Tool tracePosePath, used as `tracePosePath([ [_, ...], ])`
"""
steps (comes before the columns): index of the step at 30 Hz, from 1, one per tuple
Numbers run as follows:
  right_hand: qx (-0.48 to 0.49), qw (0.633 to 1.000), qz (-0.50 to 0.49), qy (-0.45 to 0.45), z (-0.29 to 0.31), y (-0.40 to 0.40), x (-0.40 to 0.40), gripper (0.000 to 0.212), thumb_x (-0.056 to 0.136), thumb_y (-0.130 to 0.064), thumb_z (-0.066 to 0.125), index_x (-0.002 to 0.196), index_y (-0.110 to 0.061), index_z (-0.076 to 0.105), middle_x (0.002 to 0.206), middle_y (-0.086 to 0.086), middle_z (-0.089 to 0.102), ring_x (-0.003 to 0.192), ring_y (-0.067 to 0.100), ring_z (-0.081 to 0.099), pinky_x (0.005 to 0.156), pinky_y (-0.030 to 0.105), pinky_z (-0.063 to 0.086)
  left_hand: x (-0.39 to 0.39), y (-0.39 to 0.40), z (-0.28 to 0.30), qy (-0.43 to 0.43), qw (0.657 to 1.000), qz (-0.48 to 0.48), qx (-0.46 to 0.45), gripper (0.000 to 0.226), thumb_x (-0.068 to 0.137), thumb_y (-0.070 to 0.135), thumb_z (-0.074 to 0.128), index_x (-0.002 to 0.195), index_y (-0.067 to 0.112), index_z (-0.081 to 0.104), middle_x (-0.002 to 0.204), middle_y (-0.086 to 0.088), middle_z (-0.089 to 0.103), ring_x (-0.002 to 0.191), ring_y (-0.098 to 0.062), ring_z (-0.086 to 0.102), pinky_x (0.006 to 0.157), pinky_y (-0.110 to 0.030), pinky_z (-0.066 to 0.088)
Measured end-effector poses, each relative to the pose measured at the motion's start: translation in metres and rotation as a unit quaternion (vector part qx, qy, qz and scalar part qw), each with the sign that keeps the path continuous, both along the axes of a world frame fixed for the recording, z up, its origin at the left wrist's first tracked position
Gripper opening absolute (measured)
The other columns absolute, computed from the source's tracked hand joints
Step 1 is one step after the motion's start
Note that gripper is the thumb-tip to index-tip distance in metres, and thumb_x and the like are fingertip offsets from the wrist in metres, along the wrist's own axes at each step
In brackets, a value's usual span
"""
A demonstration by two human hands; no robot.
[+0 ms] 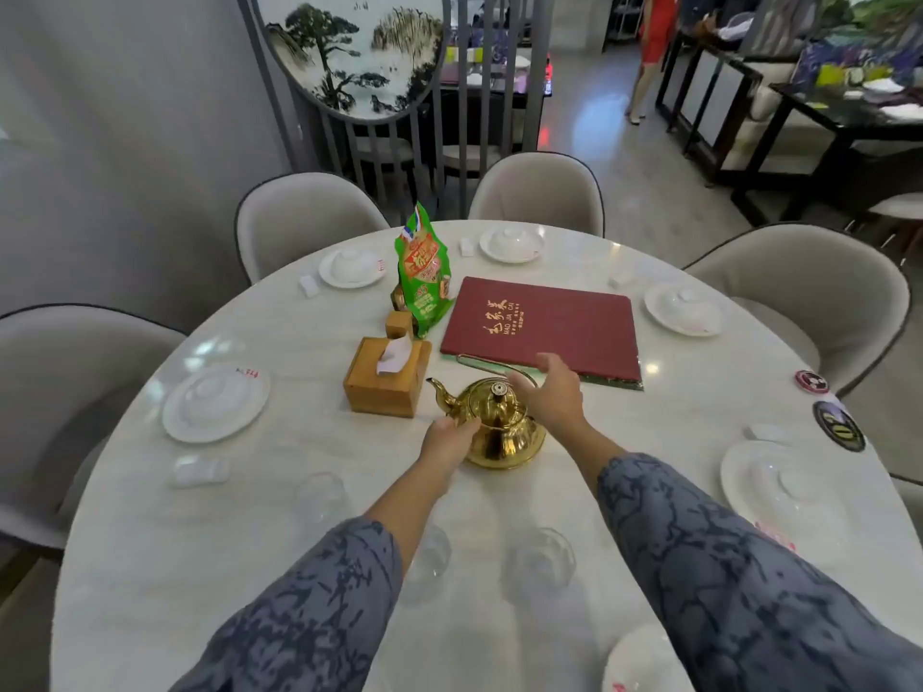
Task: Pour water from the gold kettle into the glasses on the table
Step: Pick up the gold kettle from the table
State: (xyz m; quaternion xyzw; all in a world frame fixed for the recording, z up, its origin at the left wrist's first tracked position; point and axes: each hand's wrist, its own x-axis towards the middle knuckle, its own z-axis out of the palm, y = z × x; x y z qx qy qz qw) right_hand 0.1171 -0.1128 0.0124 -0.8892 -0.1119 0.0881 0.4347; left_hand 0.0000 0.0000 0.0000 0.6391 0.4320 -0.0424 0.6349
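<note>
The gold kettle [499,432] stands upright near the middle of the round white table [649,422], spout pointing left, its thin handle arching up behind it. My left hand [447,442] rests against the kettle's left side below the spout. My right hand [547,394] hovers over the kettle's right side with fingers spread, right by the handle but not closed on it. Three clear glasses stand closer to me: one at the left [319,499], one partly hidden behind my left forearm [429,556], one between my arms [539,561].
A wooden tissue box [387,379] sits just left of the kettle, with a green snack bag [422,277] behind it. A red menu [544,327] lies behind the kettle. White covered plates [215,404] ring the table, with grey chairs [799,287] around it.
</note>
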Motion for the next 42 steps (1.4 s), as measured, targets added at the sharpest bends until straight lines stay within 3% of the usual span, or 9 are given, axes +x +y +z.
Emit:
tracePosePath([
  [4, 0.025, 0.996, 0.049, 0.071, -0.013, 0.004, 0.013, 0.050, 0.080, -0.063, 0.067, 0.095, -0.015, 0.065, 0.082, -0.002, 0.065, 0.074, 0.016, 0.062, 0.074, 0.042, 0.057, 0.020, 0.007, -0.019, 0.041, 0.997, 0.025, -0.064, 0.059, 0.099, 0.038, 0.060, 0.147, 0.008, 0.046, 0.145, -0.009, 0.055, 0.131, -0.029, 0.051, 0.107, -0.038, 0.043],
  [6, 0.060, 0.993, 0.056, 0.086, -0.018, 0.006, 0.016, 0.055, 0.076, -0.067, 0.068, 0.074, -0.014, 0.057, 0.062, -0.001, 0.052, 0.054, 0.014, 0.049, 0.055, 0.035, 0.046, 0.027, 0.010, -0.029, 0.053, 0.993, 0.048, -0.092, 0.068, 0.096, 0.046, 0.062, 0.150, 0.009, 0.044, 0.151, -0.009, 0.052, 0.137, -0.028, 0.048, 0.111, -0.039, 0.044],
  [8, 0.089, 0.989, 0.051, 0.104, -0.021, 0.008, 0.021, 0.060, 0.069, -0.070, 0.071, 0.071, -0.013, 0.053, 0.059, 0.003, 0.045, 0.049, 0.013, 0.039, 0.051, 0.030, 0.037, 0.034, 0.014, -0.039, 0.054, 0.991, 0.072, -0.096, 0.074, 0.092, 0.053, 0.063, 0.149, 0.009, 0.045, 0.150, -0.008, 0.054, 0.136, -0.029, 0.050, 0.110, -0.040, 0.046],
  [18, 0.146, 0.975, 0.055, 0.157, -0.019, 0.020, 0.036, 0.051, 0.072, -0.048, 0.082, 0.062, -0.008, 0.051, 0.055, 0.005, 0.039, 0.054, 0.019, 0.037, 0.064, 0.021, 0.044, 0.050, 0.023, -0.075, 0.035, 0.978, 0.103, -0.180, 0.096, 0.073, 0.064, 0.072, 0.152, 0.019, 0.040, 0.153, -0.006, 0.050, 0.139, -0.033, 0.047, 0.112, -0.053, 0.045],
  [23, 0.168, 0.971, 0.018, 0.171, -0.019, 0.018, 0.029, 0.054, 0.071, -0.041, 0.085, 0.051, -0.015, 0.042, 0.055, 0.005, 0.039, 0.065, 0.023, 0.041, 0.069, 0.021, 0.042, 0.044, 0.015, -0.047, 0.019, 0.970, 0.119, -0.211, 0.074, 0.090, 0.047, 0.070, 0.151, 0.015, 0.042, 0.149, -0.013, 0.053, 0.134, -0.036, 0.052, 0.099, -0.050, 0.055],
  [27, 0.182, 0.970, 0.007, 0.164, -0.001, 0.013, 0.025, 0.054, 0.071, -0.039, 0.085, 0.048, -0.015, 0.042, 0.051, 0.002, 0.039, 0.061, 0.022, 0.041, 0.072, 0.026, 0.045, 0.042, 0.014, -0.035, -0.002, 0.966, 0.129, -0.223, 0.079, 0.086, 0.049, 0.074, 0.150, 0.016, 0.041, 0.148, -0.013, 0.054, 0.131, -0.036, 0.054, 0.091, -0.049, 0.058],
  [31, 0.208, 0.966, 0.007, 0.156, 0.030, 0.006, 0.017, 0.052, 0.070, -0.040, 0.085, 0.048, -0.016, 0.045, 0.051, 0.002, 0.041, 0.053, 0.016, 0.040, 0.074, 0.028, 0.047, 0.037, 0.016, -0.026, -0.035, 0.968, 0.127, -0.214, 0.101, 0.066, 0.059, 0.081, 0.149, 0.020, 0.041, 0.146, -0.011, 0.056, 0.130, -0.036, 0.055, 0.101, -0.056, 0.054],
  [38, 0.241, 0.961, 0.039, 0.130, 0.091, 0.001, -0.022, 0.049, 0.062, -0.044, 0.088, 0.054, -0.014, 0.051, 0.071, 0.015, 0.048, 0.064, 0.025, 0.048, 0.088, 0.040, 0.053, -0.007, 0.008, 0.017, -0.107, 0.962, 0.133, -0.215, 0.088, 0.083, 0.047, 0.078, 0.154, 0.031, 0.029, 0.155, -0.007, 0.044, 0.142, -0.036, 0.042, 0.112, -0.062, 0.041],
  [42, 0.239, 0.963, 0.044, 0.117, 0.119, 0.003, -0.054, 0.052, 0.065, -0.040, 0.088, 0.047, -0.017, 0.046, 0.050, 0.002, 0.041, 0.047, 0.011, 0.042, 0.086, 0.036, 0.048, -0.042, 0.002, 0.036, -0.131, 0.956, 0.149, -0.214, 0.092, 0.079, 0.051, 0.080, 0.152, 0.024, 0.032, 0.151, -0.009, 0.048, 0.136, -0.035, 0.048, 0.107, -0.058, 0.048],
])
